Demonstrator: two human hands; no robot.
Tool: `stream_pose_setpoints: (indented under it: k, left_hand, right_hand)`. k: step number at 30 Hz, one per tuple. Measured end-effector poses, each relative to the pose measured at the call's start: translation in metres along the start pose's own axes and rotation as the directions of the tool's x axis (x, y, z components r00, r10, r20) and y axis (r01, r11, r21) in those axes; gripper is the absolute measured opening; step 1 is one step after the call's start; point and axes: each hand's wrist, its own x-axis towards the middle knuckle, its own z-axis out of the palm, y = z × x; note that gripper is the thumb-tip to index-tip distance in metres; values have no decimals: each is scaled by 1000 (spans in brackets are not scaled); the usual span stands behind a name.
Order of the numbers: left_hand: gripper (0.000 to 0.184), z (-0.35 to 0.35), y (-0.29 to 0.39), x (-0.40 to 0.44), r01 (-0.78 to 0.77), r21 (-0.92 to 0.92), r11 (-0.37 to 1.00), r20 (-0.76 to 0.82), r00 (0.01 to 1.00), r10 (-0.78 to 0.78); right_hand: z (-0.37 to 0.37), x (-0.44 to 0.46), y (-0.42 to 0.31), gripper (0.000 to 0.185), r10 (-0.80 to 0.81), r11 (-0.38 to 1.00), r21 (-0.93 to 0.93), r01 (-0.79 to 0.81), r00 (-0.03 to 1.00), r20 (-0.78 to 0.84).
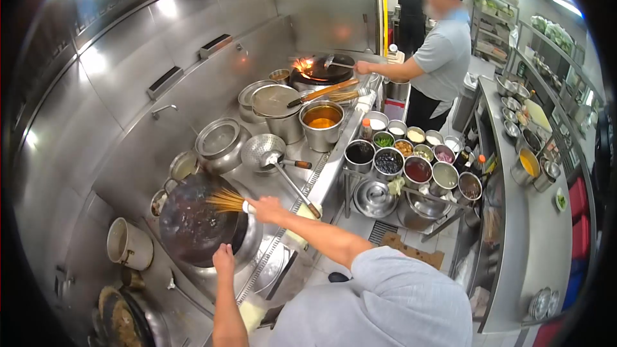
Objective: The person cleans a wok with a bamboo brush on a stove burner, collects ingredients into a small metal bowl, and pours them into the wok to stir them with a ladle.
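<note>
right hand (266, 209): grips bamboo brush (225, 201), bristles over wok (183, 238) | left hand (223, 259): at wok's rim, grip unclear | strainer (256, 149): ladle (295, 186) across it | pot (320, 140): orange liquid (323, 119) inside | co-worker (443, 45): holds utensil (344, 65), flames (303, 66) nearby

And there was the brush (225, 201), tan bristles fanned out, white at its narrow end, lying slantwise over the wok (183, 228), big, round, dark and glistening inside!
</note>
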Motion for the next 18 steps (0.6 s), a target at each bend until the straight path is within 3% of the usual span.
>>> stream_pose_setpoints:
  k: [1,4,6,7,8,10,11,12,14,15,16,17,18]
  left_hand:
    - [30,-4,10,-4,28,78,997,-20,999,-26]
    - [28,-11,21,-23,56,169,984,-80,996,-43]
    - [26,-19,27,-39,-28,151,988,-129,991,47]
    - [26,-24,33,-48,-34,152,988,-128,990,54]
    - [24,-30,39,-60,-104,142,984,-196,972,131]
    - [23,-48,47,-74,-191,138,972,-256,941,221]
    - [22,-57,50,-81,-214,154,965,-229,942,245]
    - [22,-67,55,-87,-231,166,959,-206,943,262]
    - [24,-84,68,-77,-267,158,951,-207,933,296]
    - [23,-92,75,-67,-341,191,921,-201,904,376]
    - [23,-102,80,-61,-395,233,889,-189,878,440]
    - [22,-111,85,-49,-436,251,865,-187,854,485]
    - [21,-122,93,-35,-476,260,840,-162,836,524]
  right_hand:
    - [-5,-9,-16,76,-32,999,4,32,995,-99]
    - [-22,-19,-56,76,-121,983,119,138,983,-140]
    - [-10,-2,-67,74,-251,958,146,246,968,20]
    - [-8,3,-76,72,-277,959,139,246,917,289]
    - [-18,3,-88,71,-279,960,133,247,800,531]
    - [-32,-26,-101,69,-223,974,189,128,704,674]
    - [-27,-25,-100,52,-202,972,232,41,651,732]
    - [-32,-25,-99,52,-199,972,231,37,650,733]
    - [-47,-24,-89,47,-259,948,317,-40,487,834]
    - [-55,-24,-86,45,-233,952,302,-60,499,835]
    - [-47,-12,-76,43,-296,936,348,-48,428,854]
    - [-50,-5,-70,62,-273,930,349,-115,421,865]
    - [-50,0,-61,63,-328,895,423,-142,435,839]
